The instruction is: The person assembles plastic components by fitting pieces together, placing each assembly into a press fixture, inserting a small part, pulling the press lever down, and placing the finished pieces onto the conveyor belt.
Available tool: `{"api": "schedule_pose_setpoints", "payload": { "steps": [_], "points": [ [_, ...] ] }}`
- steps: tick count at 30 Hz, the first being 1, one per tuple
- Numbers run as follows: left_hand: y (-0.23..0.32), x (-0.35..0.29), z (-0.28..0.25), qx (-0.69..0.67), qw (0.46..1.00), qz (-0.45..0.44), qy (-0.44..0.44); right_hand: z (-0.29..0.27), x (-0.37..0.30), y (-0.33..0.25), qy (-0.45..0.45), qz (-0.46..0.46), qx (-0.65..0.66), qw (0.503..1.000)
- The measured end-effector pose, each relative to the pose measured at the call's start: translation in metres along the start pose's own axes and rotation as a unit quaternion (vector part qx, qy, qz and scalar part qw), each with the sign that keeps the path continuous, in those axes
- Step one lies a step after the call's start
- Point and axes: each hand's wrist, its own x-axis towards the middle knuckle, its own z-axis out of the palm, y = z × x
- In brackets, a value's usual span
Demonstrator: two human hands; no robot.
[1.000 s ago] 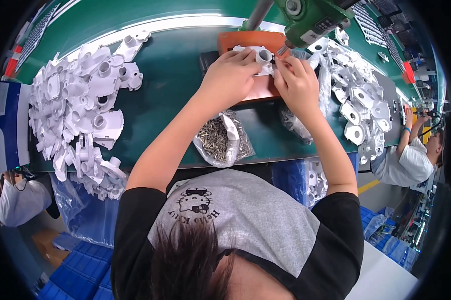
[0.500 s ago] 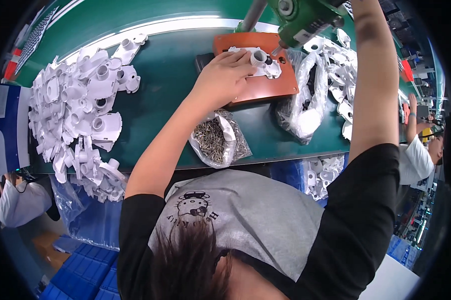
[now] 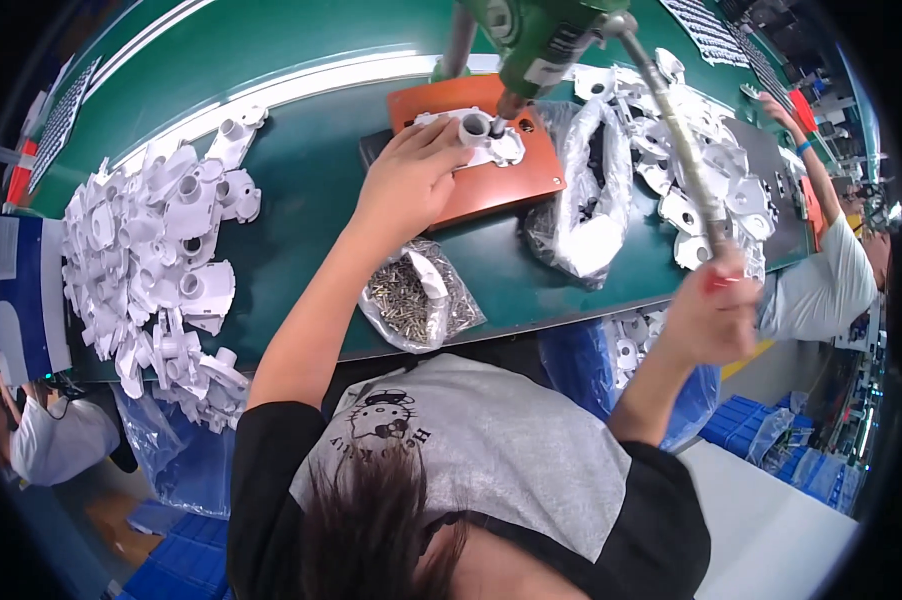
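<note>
My left hand (image 3: 408, 180) is on a white plastic housing (image 3: 509, 152), its fingers laid over the left end beside a short upright tube. The housing sits on an orange fixture block (image 3: 501, 195). Above it stands a green lever press (image 3: 551, 40), whose tip meets the housing just right of the tube, at a dark spot. Out to the right, my right hand (image 3: 716, 315) is wrapped round the end of the press's long, pale-wrapped lever (image 3: 676, 125), which slants down toward me. Something red shows at that grip.
An open bag of small metal screws or pins (image 3: 411, 300) lies near the front edge. A clear bag of dark parts (image 3: 586, 200) is right of the fixture. White housings pile at left (image 3: 161, 230) and right (image 3: 706, 170). A co-worker's arm (image 3: 816, 170) reaches in at far right.
My right hand has come from high up down toward me, and the lever now slants down with it. The press tip has lowered onto the housing. My left hand stays on the housing.
</note>
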Motion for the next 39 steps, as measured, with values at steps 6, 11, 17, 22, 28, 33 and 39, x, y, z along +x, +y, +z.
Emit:
{"api": "schedule_pose_setpoints", "payload": {
  "steps": [6,11,17,22,28,33,39],
  "points": [
    [0.016,0.019,-0.003,-0.082,0.994,-0.07,-0.026,-0.05,0.032,0.067,-0.159,-0.109,0.533,0.824],
    [-0.004,0.024,0.009,0.05,0.998,-0.028,-0.025,0.085,0.152,0.022,0.045,-0.019,0.167,0.985],
    [0.003,0.052,-0.028,0.021,0.992,-0.037,-0.123,0.144,0.146,0.1,-0.291,0.394,0.37,0.79],
    [-0.001,0.056,-0.052,-0.209,0.964,-0.158,-0.04,-0.004,0.009,0.075,-0.086,0.218,0.138,0.962],
    [-0.078,0.085,-0.027,-0.252,0.929,-0.246,0.118,-0.087,-0.075,0.122,-0.009,0.167,-0.293,0.941],
    [-0.096,0.076,-0.016,-0.269,0.92,-0.272,0.087,-0.121,-0.128,0.179,0.099,0.326,-0.309,0.888],
    [-0.004,-0.002,-0.14,-0.196,0.942,-0.255,0.094,-0.149,-0.12,0.194,0.162,0.54,0.142,0.813]
  ]
}}
